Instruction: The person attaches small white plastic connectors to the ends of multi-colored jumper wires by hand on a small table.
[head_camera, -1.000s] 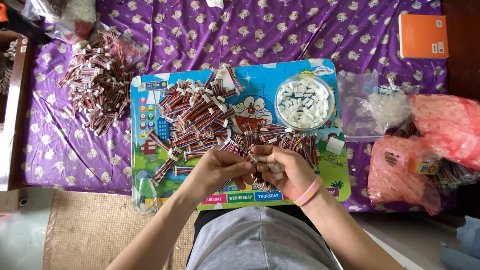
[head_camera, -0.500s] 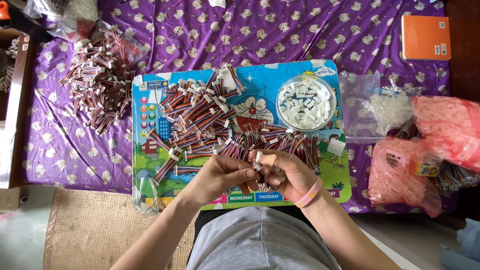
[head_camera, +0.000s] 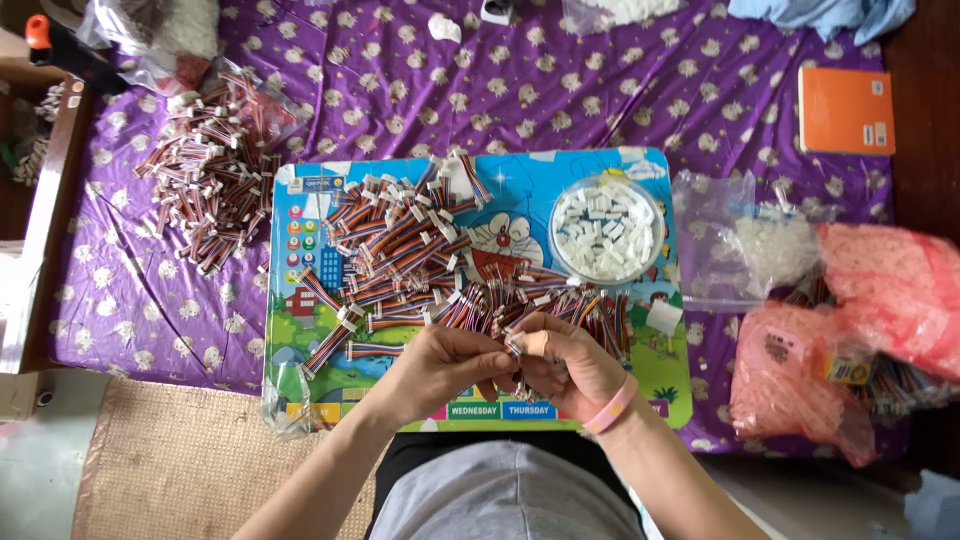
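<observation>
Over the cartoon tray (head_camera: 600, 175), left hand (head_camera: 440, 365) and right hand (head_camera: 570, 365) both pinch closed on one ribbon cable (head_camera: 513, 348).

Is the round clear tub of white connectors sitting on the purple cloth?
No, the round tub sits on the colourful board, which lies on the purple cloth.

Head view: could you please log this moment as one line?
left hand: pinching wire cable | right hand: fingers on same cable | beneath: cable pile on blue board | nearby: round tub of white connectors

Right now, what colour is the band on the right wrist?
Pink: the wristband sits just behind the right hand, clearest in the head view.
</observation>
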